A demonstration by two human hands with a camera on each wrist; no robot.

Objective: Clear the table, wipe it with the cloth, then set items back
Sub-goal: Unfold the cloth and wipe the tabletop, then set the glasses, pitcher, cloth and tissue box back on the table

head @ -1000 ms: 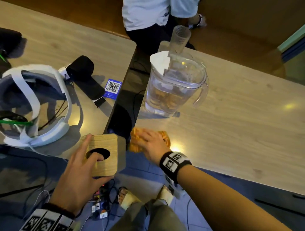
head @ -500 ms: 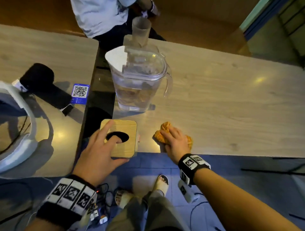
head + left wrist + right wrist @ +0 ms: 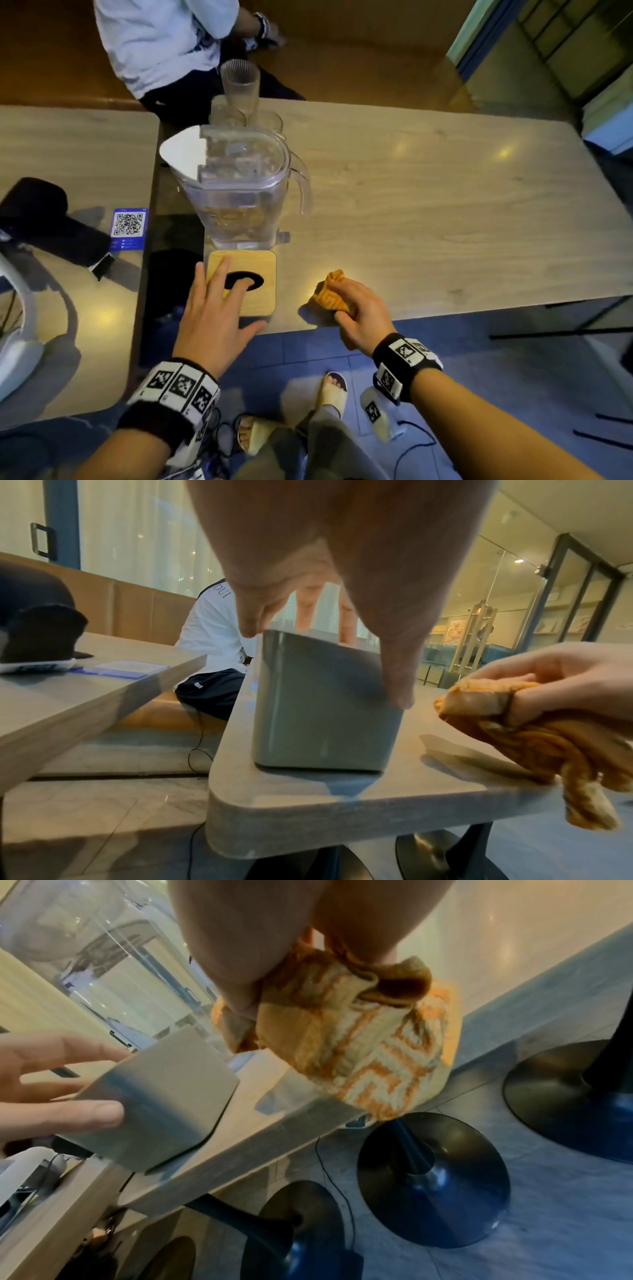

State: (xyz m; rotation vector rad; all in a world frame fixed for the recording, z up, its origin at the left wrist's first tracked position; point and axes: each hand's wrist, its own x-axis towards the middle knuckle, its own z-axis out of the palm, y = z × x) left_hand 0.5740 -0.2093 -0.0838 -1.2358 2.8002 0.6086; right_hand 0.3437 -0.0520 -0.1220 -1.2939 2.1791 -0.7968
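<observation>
A box with a wooden top and an oval hole stands on the near left corner of the light wooden table. Its grey sides show in the left wrist view. My left hand holds the box from above, fingers across the top and thumb on the near side. My right hand grips a bunched orange and white cloth at the table's near edge, right of the box. The cloth overhangs the edge. A clear pitcher stands just behind the box.
Stacked ribbed glasses stand behind the pitcher. The left table carries a QR card, a black item and a white headset. A person sits on the far bench. Cables and black pedestal bases are on the floor.
My left hand carried the box from the gap between the tables onto the right table's corner. My right hand slid the cloth right along the near edge and bunched it up.
</observation>
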